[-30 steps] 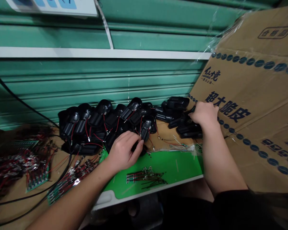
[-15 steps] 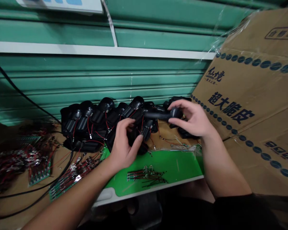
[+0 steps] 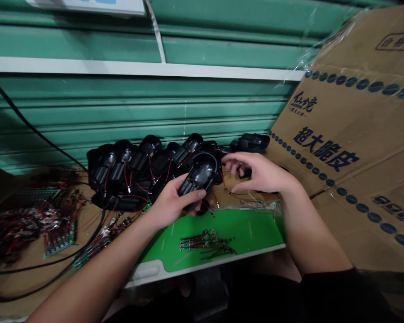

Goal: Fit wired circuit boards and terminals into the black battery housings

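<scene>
My left hand [image 3: 171,199] grips a black plastic housing [image 3: 202,172] by its lower end, thumb across the front, its rounded hollow end pointing up. Just right of the housing, my right hand [image 3: 252,172] is apart from it, fingers curved and spread from the thumb, with nothing seen between them. Behind my left hand lie several similar black housings [image 3: 148,150] with red wires. On the green board [image 3: 256,229] below my hands rests a small group of wired parts [image 3: 205,242] with red and black leads.
Bundles of red-wired parts [image 3: 23,224] and black cables [image 3: 47,264] lie at the left. A large cardboard box [image 3: 363,134] stands at the right. Behind is a green ribbed wall [image 3: 121,107]. More black housings [image 3: 254,142] sit at the back right.
The housing that was in my right hand is now in my left hand, upright instead of sideways. My right hand has let go, its fingers now apart.
</scene>
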{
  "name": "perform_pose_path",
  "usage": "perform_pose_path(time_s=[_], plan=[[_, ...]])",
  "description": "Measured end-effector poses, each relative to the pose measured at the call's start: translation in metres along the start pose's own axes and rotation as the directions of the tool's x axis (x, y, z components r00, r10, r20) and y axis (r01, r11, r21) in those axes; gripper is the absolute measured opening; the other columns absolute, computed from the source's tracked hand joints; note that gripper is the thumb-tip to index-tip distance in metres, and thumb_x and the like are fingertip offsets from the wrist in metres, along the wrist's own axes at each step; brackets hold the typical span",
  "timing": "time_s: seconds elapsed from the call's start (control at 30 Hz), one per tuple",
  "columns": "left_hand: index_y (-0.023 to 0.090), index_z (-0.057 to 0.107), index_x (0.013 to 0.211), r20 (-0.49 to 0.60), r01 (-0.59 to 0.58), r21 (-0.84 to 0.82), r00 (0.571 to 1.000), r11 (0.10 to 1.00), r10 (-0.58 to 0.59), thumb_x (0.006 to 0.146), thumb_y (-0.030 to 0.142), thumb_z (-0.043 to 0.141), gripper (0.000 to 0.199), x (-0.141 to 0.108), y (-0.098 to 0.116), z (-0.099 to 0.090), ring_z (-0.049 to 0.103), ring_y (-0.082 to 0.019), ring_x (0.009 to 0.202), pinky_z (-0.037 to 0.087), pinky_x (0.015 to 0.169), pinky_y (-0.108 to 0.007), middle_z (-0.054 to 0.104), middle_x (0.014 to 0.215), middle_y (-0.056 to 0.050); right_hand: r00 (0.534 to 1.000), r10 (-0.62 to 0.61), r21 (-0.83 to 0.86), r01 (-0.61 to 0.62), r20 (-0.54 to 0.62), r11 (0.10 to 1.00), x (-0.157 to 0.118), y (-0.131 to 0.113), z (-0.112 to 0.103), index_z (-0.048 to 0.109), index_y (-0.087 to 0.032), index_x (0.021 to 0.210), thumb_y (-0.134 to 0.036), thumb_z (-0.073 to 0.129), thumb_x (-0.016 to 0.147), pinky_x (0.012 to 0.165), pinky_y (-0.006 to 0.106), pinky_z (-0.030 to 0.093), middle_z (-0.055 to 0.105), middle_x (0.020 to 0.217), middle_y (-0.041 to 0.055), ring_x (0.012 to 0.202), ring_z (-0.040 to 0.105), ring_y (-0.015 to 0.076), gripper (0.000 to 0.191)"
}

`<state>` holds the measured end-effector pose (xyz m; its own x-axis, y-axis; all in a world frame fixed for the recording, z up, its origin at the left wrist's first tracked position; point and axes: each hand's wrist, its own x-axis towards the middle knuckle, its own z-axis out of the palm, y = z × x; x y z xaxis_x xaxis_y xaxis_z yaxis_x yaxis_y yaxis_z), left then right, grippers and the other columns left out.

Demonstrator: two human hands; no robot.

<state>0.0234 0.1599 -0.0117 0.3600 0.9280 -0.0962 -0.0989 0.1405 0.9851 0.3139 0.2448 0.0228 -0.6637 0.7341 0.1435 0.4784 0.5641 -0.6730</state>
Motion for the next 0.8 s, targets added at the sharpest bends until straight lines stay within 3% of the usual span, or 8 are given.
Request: perform_pose_path(time_s=[0.07, 0.17, 0.27, 0.43, 0.57, 0.67, 0.73, 0.8], plan=[[0.016, 0.058, 0.113, -0.028, -0.039, -0.062, 0.999, 0.997, 0.037, 0.082, 0.046, 0.092, 0.055, 0.001, 0.0, -0.001, 0.065, -0.013, 0.054, 0.052, 0.049, -0.022, 0.069, 0.068, -0.001, 0.949, 0.218, -0.197, -0.175, 0.226, 0.965, 0.0, 0.008, -0.006, 0.08, -0.014, 0.114, -0.035, 0.094, 0.077, 0.073, 0.022, 0.048, 0.074, 0.099, 0.0038, 0.083, 0.063, 0.012, 0.045], [0.015, 0.058, 0.116, -0.084, -0.113, -0.132, 0.991, 0.985, 0.102, 0.078, 0.037, 0.096, 0.058, 0.003, -0.001, 0.001, 0.074, -0.018, 0.065, 0.064, 0.059, -0.03, 0.078, 0.089, -0.004, 0.828, 0.435, -0.465, -0.247, 0.355, 0.85, 0.005, 0.013, -0.004, 0.082, -0.016, 0.097, -0.028, 0.093, 0.072, 0.067, 0.022, 0.038, 0.073, 0.091, 0.0, 0.078, 0.061, 0.0106, 0.03], [0.014, 0.06, 0.117, -0.117, -0.155, -0.14, 0.983, 0.978, 0.139, 0.078, 0.035, 0.096, 0.057, 0.004, -0.005, 0.002, 0.076, -0.017, 0.068, 0.066, 0.064, -0.032, 0.079, 0.104, -0.006, 0.77, 0.521, -0.571, -0.253, 0.369, 0.78, 0.013, 0.01, 0.008, 0.085, -0.019, 0.1, -0.028, 0.092, 0.073, 0.066, 0.023, 0.036, 0.076, 0.091, -0.001, 0.078, 0.062, 0.0118, 0.029], [0.01, 0.071, 0.11, -0.15, -0.194, -0.104, 0.973, 0.975, 0.178, 0.085, 0.042, 0.091, 0.046, 0.007, -0.012, 0.0, 0.068, -0.01, 0.068, 0.057, 0.067, -0.023, 0.073, 0.083, -0.004, 0.748, 0.496, -0.569, -0.194, 0.441, 0.799, 0.016, 0.005, 0.019, 0.085, -0.018, 0.093, -0.022, 0.081, 0.079, 0.066, 0.023, 0.038, 0.075, 0.086, -0.001, 0.076, 0.064, 0.0111, 0.015], [0.011, 0.073, 0.111, -0.192, -0.165, -0.209, 0.973, 0.964, 0.125, 0.078, 0.041, 0.094, 0.05, 0.007, -0.01, 0.001, 0.069, -0.012, 0.073, 0.057, 0.07, -0.024, 0.073, 0.082, -0.005, 0.753, 0.453, -0.481, -0.208, 0.477, 0.852, 0.009, 0.001, 0.008, 0.083, -0.014, 0.092, -0.016, 0.075, 0.082, 0.063, 0.021, 0.037, 0.074, 0.081, -0.0001, 0.069, 0.061, 0.0087, 0.013], [0.01, 0.073, 0.109, -0.239, -0.166, -0.262, 0.966, 0.951, 0.102, 0.069, 0.034, 0.098, 0.052, 0.006, -0.007, 0.004, 0.071, -0.014, 0.075, 0.06, 0.072, -0.027, 0.075, 0.086, -0.006, 0.814, 0.246, -0.137, -0.205, 0.526, 0.969, 0.002, -0.002, -0.003, 0.078, -0.01, 0.094, -0.027, 0.078, 0.091, 0.063, 0.018, 0.042, 0.072, 0.08, 0.0025, 0.068, 0.061, 0.0077, 0.017], [0.009, 0.073, 0.109, -0.241, -0.155, -0.244, 0.966, 0.957, 0.095, 0.069, 0.033, 0.099, 0.053, 0.005, -0.007, 0.006, 0.071, -0.014, 0.072, 0.06, 0.071, -0.027, 0.075, 0.085, -0.006, 0.9, 0.077, 0.179, -0.168, 0.429, 0.969, 0.0, -0.004, -0.003, 0.074, -0.01, 0.099, -0.041, 0.081, 0.094, 0.062, 0.017, 0.046, 0.072, 0.082, 0.0042, 0.069, 0.063, 0.0079, 0.032], [0.008, 0.074, 0.112, -0.223, -0.139, -0.219, 0.971, 0.966, 0.089, 0.072, 0.037, 0.099, 0.056, 0.005, -0.009, 0.007, 0.07, -0.014, 0.069, 0.059, 0.068, -0.026, 0.074, 0.082, -0.006, 0.979, -0.017, 0.464, -0.081, 0.203, 0.882, 0.001, -0.007, 0.005, 0.068, -0.011, 0.1, -0.046, 0.084, 0.094, 0.057, 0.017, 0.049, 0.072, 0.086, 0.0058, 0.068, 0.066, 0.0086, 0.04]])
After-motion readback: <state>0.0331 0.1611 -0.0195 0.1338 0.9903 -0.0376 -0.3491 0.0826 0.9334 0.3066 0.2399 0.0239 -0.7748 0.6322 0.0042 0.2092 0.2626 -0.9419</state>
